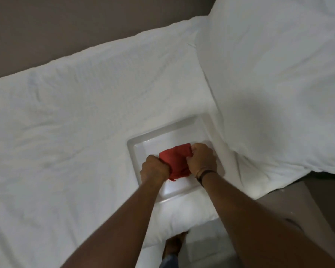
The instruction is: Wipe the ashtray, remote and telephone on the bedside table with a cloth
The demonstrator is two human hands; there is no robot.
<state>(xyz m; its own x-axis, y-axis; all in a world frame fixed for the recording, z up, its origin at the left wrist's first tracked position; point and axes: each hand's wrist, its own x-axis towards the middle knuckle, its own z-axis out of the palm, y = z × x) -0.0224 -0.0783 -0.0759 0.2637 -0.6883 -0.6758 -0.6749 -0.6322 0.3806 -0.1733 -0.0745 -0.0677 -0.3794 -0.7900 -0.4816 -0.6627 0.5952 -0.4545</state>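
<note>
A red cloth point(177, 161) lies bunched over a white rectangular tray point(153, 140) that rests on the white bed. My left hand point(154, 168) grips the cloth's left edge with closed fingers. My right hand point(201, 158), with a dark band at the wrist, grips its right side. Whether anything lies under the cloth is hidden. No ashtray, remote or telephone shows in this view.
White duvet point(66, 122) covers the bed to the left and behind. A large white pillow point(278, 74) lies at the right, touching the tray's far corner. Brown headboard or wall point(66, 26) runs behind. Floor point(307, 200) shows at lower right, my foot point(174, 246) below.
</note>
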